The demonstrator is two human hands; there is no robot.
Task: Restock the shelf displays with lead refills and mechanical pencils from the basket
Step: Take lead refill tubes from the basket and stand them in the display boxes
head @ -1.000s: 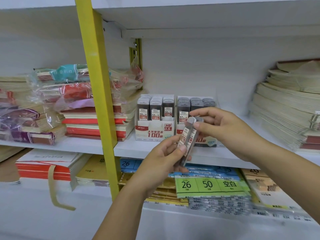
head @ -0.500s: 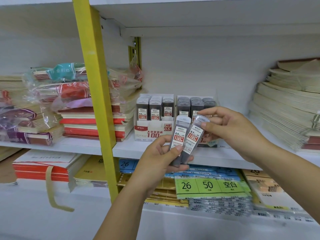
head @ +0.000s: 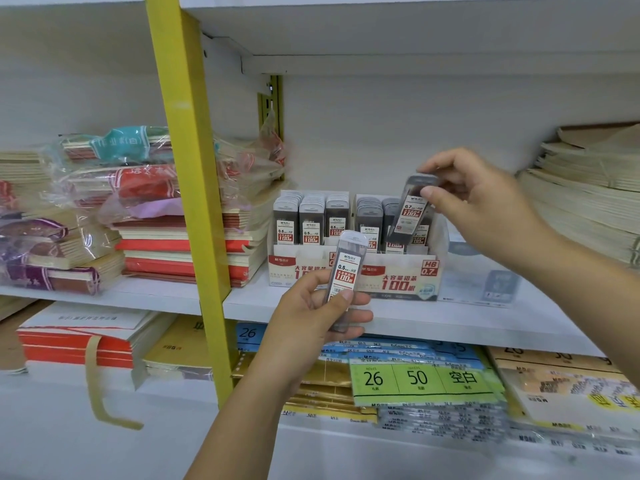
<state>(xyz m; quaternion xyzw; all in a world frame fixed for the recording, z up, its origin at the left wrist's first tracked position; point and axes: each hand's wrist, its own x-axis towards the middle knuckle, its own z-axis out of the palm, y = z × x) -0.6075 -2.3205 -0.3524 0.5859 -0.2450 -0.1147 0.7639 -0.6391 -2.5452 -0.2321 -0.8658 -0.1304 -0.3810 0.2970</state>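
Restock looks mid-way: right hand (head: 485,206) pinches a 0.7 refill (head: 412,211) tilted over the 0.7 box (head: 398,280) just below, not yet in; left hand (head: 311,313) grips a 0.5 refill (head: 348,271), 0.5 box (head: 287,263) just behind; basket not in view.

One view only, head-worn, wide-angle. Looks forward and slightly down, straight at the shelf (head: 485,320), close in. Left grip (head: 311,313) low centre frame; right grip (head: 485,202) above and right of it, deeper over the shelf.
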